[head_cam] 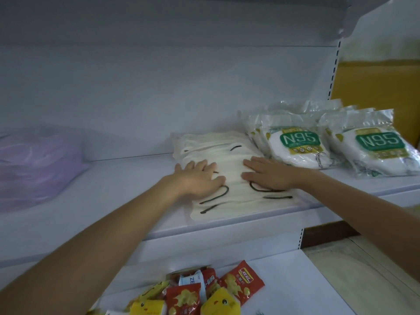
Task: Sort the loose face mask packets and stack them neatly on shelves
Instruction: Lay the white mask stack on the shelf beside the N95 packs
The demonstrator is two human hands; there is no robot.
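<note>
A flat stack of cream face mask packets [231,153] with black ear loops lies on the white middle shelf [113,201]. My left hand [200,178] rests palm down on the stack's left side, fingers spread. My right hand [268,173] presses flat on its right side. Neither hand grips anything. To the right, two piles of N95 mask packets [297,142] [377,148] with green labels lean against each other on the same shelf.
A purple plastic-wrapped bundle [36,164] sits at the shelf's left end. On the lower shelf [295,280], several red and yellow snack packets [200,294] lie in a heap. A slotted upright post [334,67] bounds the shelf at the right, with a brown wall behind.
</note>
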